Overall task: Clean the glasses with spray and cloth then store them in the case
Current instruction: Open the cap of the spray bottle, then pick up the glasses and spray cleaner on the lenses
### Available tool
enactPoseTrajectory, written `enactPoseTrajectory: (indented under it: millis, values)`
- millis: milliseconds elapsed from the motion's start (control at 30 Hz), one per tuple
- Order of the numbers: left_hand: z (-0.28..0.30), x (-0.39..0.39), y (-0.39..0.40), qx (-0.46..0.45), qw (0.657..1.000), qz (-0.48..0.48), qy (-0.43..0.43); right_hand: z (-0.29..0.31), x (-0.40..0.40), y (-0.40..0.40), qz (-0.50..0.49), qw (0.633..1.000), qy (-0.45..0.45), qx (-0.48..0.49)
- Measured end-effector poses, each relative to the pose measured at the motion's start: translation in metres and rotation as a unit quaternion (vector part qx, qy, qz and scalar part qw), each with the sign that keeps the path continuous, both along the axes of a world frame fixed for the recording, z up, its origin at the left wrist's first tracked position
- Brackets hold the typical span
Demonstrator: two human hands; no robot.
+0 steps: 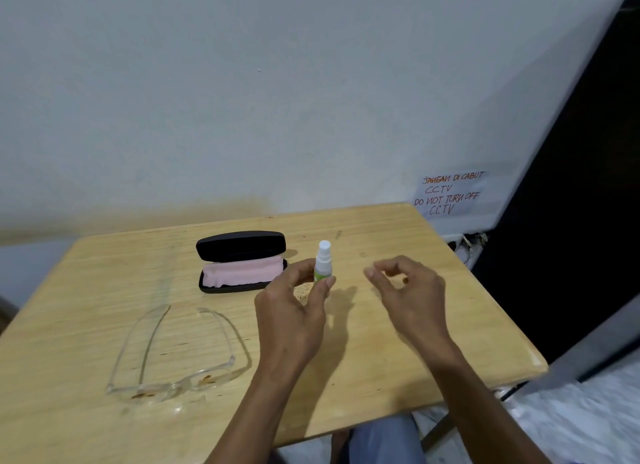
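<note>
One spray bottle (322,261) stands pinched between left fingers (327,283).

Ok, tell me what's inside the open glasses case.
A pink cloth lies in the black case, filling its lower half. Anything beneath the cloth is hidden. The glasses are outside on the table.
</note>
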State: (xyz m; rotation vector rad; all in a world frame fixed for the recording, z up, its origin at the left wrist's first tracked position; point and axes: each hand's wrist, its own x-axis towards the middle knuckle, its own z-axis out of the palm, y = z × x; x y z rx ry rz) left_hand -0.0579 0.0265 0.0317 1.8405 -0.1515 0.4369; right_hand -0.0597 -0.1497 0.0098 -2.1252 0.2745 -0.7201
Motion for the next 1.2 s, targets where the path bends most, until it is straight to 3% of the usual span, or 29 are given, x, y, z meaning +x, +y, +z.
enactPoseTrajectory:
  millis: [133,433,600,933,1067,1200]
  values:
    - [-0.003,-0.001,0.004,-0.019,1.0,-0.001,0.022,-0.028,0.001,-0.001,-0.002,0.995,0.086,-0.056]
    - [-0.005,-0.003,0.006,-0.023,0.999,-0.005,0.027,-0.024,-0.008,0.003,0.0,0.991,0.06,-0.118]
    - [0.0,-0.007,0.007,-0.027,0.999,-0.01,0.029,0.028,-0.031,0.035,0.076,0.996,-0.048,0.024]
    - [0.015,-0.027,0.02,-0.009,0.999,-0.032,0.021,0.04,-0.031,0.072,0.145,0.986,-0.058,0.059]
    - [0.015,-0.031,0.051,0.075,0.996,-0.007,0.046,0.039,-0.028,0.082,0.158,0.975,-0.066,0.139]
    - [0.017,-0.039,0.111,0.223,0.973,0.052,0.001,0.036,-0.029,0.092,0.177,0.953,-0.051,0.242]
